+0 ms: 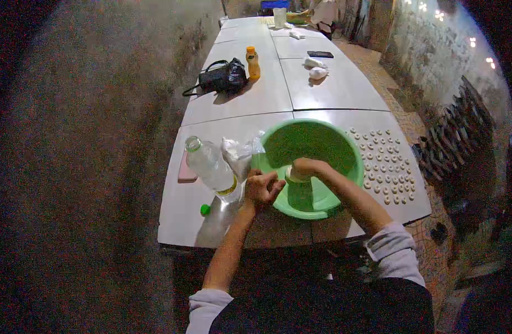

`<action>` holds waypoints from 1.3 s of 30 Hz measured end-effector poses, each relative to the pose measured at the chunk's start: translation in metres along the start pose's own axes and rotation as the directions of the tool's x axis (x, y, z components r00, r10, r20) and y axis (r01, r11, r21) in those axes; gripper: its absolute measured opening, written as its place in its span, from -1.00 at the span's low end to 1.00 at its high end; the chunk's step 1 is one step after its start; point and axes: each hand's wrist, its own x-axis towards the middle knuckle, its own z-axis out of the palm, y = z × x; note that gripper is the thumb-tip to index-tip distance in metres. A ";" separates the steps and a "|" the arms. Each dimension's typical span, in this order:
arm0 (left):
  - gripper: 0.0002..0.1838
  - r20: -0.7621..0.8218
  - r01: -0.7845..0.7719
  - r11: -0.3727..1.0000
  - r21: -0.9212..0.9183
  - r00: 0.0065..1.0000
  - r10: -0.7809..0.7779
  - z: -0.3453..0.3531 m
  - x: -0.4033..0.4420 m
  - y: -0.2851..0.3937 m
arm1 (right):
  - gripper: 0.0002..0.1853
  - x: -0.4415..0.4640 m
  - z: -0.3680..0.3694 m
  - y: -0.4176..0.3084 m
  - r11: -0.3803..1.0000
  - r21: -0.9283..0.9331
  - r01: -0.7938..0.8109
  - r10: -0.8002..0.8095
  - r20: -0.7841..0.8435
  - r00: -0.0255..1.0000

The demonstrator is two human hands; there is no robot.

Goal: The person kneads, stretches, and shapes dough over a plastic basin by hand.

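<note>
A large green basin (345, 192) stands on the near part of the white table. Inside it, my right hand (308, 167) is closed on a pale lump (295, 176), whose kind I cannot make out. My left hand (261, 188) is at the basin's left rim with its fingers curled. What it grips, if anything, is hidden. Just left of the basin lies a clear plastic bag with white contents (236, 153). A clear bottle (211, 170) without its cap leans near my left hand, and a green cap (205, 210) lies below it.
Many small pale dough rings (387, 167) lie in rows right of the basin. A pink item (186, 170) is behind the bottle. Farther off are a black bag (225, 78), an orange bottle (252, 63), white bundles (317, 72) and a dark phone (320, 54). Another person (324, 14) is at the far end.
</note>
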 end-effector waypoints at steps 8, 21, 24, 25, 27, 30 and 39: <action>-0.56 0.019 0.038 0.999 -0.001 0.999 -0.038 0.000 0.001 0.000 | -0.65 -0.027 0.023 -0.181 0.796 -0.482 -0.367 0.326 -0.171 0.930; -0.59 0.016 0.046 0.998 0.052 0.999 -0.047 -0.006 0.002 0.008 | -0.33 -0.025 0.053 -0.142 0.774 -0.553 -0.310 0.374 0.004 0.927; -0.73 0.096 0.497 0.757 -0.425 0.856 -0.508 -0.011 0.009 0.010 | -0.29 -0.069 0.076 -0.196 0.888 -0.327 -0.323 0.308 -0.098 0.946; -0.73 0.089 0.488 0.760 -0.430 0.860 -0.502 -0.010 0.014 0.012 | -0.26 -0.079 0.079 -0.202 0.983 0.021 -0.183 0.183 -0.028 0.983; -0.75 -0.137 0.319 0.770 -0.553 0.876 -0.462 -0.013 0.025 0.022 | -0.22 -0.092 0.084 -0.206 0.929 0.368 -0.033 0.037 -0.006 0.999; -0.74 -0.151 0.203 0.776 -0.597 0.922 -0.357 -0.010 0.042 0.060 | -0.20 -0.106 0.101 -0.211 0.741 0.671 0.027 -0.075 0.043 0.996; -0.86 0.086 0.034 0.934 -0.357 0.996 -0.004 0.013 0.060 0.052 | -0.33 -0.136 0.101 -0.206 0.794 0.603 -0.076 0.062 0.044 0.997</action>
